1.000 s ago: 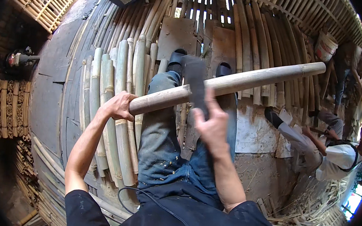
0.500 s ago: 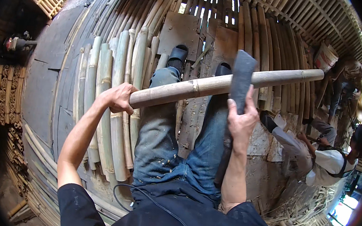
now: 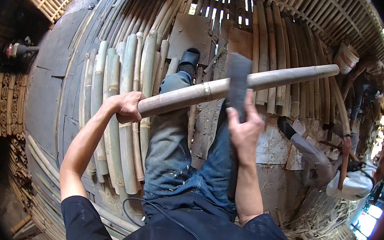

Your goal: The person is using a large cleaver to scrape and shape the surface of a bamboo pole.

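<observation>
A long brownish bamboo pole (image 3: 182,96) lies slantwise in front of me above my thighs, its far end up to the right. My left hand (image 3: 128,106) is closed round its near left end. In my right hand (image 3: 246,131) is a machete (image 3: 238,80) with a broad dark blade, blurred by motion. The blade crosses the pole right of its middle, and the thumb and fingers grip the tool along its sides. Its lower part runs down beside my right forearm, partly hidden by the hand.
Several greenish bamboo poles (image 3: 124,114) lie side by side at my left, and more brown poles (image 3: 292,65) line the far right. A person in a white shirt (image 3: 351,182) sits at the right, near a bucket (image 3: 346,58). Bamboo shavings (image 3: 319,231) are heaped at the lower right.
My right hand and the machete have moved left along the pole. The pole's far right end has risen slightly in view. The person at the right has shifted and holds up a curved strip.
</observation>
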A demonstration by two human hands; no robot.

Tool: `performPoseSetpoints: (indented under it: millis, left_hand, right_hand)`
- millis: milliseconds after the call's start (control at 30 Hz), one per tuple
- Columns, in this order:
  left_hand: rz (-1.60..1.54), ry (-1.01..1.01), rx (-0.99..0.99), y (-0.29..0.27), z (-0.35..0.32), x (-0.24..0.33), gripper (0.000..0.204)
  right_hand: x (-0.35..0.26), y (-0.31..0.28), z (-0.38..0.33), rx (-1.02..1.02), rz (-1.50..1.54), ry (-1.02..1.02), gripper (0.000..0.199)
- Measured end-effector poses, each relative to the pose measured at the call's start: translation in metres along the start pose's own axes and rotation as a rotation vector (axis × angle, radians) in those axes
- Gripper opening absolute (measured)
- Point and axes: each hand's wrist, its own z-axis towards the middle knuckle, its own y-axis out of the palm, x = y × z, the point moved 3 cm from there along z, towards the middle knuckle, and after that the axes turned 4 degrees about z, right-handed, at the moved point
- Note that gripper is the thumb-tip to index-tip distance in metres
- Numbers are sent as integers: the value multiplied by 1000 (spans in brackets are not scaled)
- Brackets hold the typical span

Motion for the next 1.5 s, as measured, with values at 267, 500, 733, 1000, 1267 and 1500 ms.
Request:
performPoseSetpoints:
  millis: [267, 500, 733, 1000, 1267, 1500]
  left_hand:
    - [-128, -64, -187, -9, 12, 7, 51]
    - [40, 17, -68, 6, 1, -7, 57]
    - [37, -50, -58, -8, 1, -17, 56]
    - [521, 72, 1170, 24, -18, -5, 36]
    - [178, 53, 650, 36, -56, -1, 47]
    - [182, -94, 424, 25, -56, 23, 59]
  right_hand:
    - [-13, 54, -44, -321, 95, 31, 84]
    - [-9, 53, -56, -313, 24, -68, 84]
    - [-15, -3, -50, -124, 26, 34, 80]
    - [-9, -3, -55, -137, 63, 84, 80]
    - [-15, -7, -60, -124, 75, 80, 78]
    - [-2, -30, -30, 55, 44, 131, 78]
